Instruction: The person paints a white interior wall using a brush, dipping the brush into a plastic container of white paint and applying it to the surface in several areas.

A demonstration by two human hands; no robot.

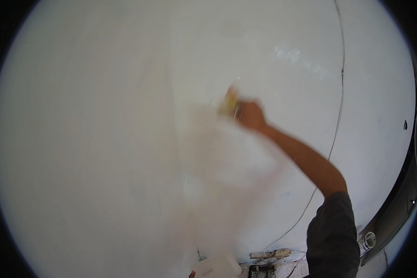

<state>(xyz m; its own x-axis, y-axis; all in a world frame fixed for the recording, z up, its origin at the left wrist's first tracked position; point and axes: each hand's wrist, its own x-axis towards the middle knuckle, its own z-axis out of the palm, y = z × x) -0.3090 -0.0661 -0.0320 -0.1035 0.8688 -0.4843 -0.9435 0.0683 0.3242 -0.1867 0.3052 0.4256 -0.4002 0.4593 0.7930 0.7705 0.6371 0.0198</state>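
Note:
My right hand [251, 114] is closed around a paintbrush [230, 103], its fingers smeared by motion. The brush shows a yellowish patch and is too blurred for its bristles to be made out. It is at the white wall [102, 139], just right of a faint vertical line. A wet, shiny streak lies on the wall up and to the right of the brush. At the bottom edge a fingertip of my left hand [192, 274] shows against the side of a white plastic container [215, 267]; the rest of that hand is out of the picture.
A thin cable [342, 92] runs down the wall on the right. Near the wall's foot lie a paint-stained wooden piece [271, 254] and a dark tray [261, 270]. A white bucket [368, 241] stands at the lower right, near a dark curved edge.

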